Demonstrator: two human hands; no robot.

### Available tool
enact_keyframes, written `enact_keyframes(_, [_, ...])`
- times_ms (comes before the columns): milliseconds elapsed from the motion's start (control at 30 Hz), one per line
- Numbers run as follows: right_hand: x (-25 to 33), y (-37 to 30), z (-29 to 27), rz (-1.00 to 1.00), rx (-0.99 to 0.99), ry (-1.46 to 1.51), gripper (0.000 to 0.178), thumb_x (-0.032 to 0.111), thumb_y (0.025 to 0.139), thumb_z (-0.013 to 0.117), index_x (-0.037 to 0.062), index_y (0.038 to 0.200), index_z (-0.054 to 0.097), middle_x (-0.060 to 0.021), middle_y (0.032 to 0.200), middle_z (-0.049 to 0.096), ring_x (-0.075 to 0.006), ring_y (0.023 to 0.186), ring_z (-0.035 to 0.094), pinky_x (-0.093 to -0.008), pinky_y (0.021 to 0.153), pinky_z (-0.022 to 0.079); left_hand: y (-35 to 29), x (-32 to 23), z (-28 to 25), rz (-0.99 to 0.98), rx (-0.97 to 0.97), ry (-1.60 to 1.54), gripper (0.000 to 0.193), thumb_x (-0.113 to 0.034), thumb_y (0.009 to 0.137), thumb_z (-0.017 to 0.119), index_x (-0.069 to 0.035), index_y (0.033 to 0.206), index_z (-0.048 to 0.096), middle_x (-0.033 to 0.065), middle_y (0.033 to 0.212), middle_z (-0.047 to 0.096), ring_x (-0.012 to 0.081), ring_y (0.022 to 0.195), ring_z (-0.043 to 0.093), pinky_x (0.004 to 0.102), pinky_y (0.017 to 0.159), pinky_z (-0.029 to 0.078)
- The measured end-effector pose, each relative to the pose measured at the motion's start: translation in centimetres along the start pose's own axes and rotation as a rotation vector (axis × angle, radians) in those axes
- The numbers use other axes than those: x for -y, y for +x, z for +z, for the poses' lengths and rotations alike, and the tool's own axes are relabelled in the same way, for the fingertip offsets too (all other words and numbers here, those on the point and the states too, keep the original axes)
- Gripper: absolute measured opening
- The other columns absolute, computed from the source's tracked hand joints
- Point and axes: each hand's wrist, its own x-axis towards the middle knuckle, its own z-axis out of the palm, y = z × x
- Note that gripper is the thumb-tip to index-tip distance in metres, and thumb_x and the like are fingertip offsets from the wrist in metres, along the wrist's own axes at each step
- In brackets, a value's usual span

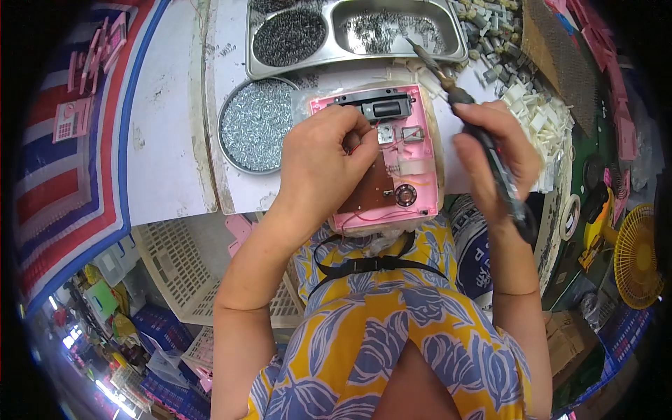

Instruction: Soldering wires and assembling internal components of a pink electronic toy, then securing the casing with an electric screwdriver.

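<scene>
In front of me lies an open pink plastic casing [428, 178], its inner side up. It holds a black plastic part [390, 108] at the far end, a brown circuit board [367, 190], thin wires and a round dark component [405, 195]. My left hand [318, 157] rests over its left side, fingers closed in a pinch; what they hold is hidden. To the right, my right hand [514, 136] grips a dark electric screwdriver [498, 164]. Its thin bit points away and leftward, the tip over a metal tray [329, 31] with dark screws [289, 36].
A round dish [221, 133] of silver screws stands left of the casing. Grey blocks [493, 45] and white plastic pieces [535, 119] are heaped at the right. Below the table edge is a plastic basket [178, 269]; a yellow fan [638, 255] stands far right.
</scene>
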Motion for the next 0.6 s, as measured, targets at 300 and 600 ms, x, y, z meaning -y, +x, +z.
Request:
enact_keyframes(300, [-0.3,-1.1,-2.1,-0.139,0.208,0.063,0.023,0.003,0.077,0.075,-0.0013,0.099,0.07,-0.0077,0.075,0.064,-0.0173,0.063,0.052,-0.0302,0.057,0.039,-0.1,0.7,1.1,0.044,-0.077,-0.001,0.011,-0.01,0.082,0.076,-0.002,0.08,0.069,0.0049,0.069,0.065,0.0128,0.059,0.059,0.0271,0.055,0.046])
enact_keyframes(600, [-0.8,-1.1,-1.3,-0.227,0.278,0.041,0.025,0.003,0.073,0.075,0.0,0.097,0.07,-0.0094,0.078,0.068,-0.0228,0.059,0.052,-0.0342,0.057,0.042,-0.1,0.6,1.2,0.01,-0.09,-0.022,0.011,-0.011,0.081,0.072,-0.005,0.076,0.065,0.0098,0.071,0.065,0.0272,0.061,0.064,0.0387,0.057,0.05])
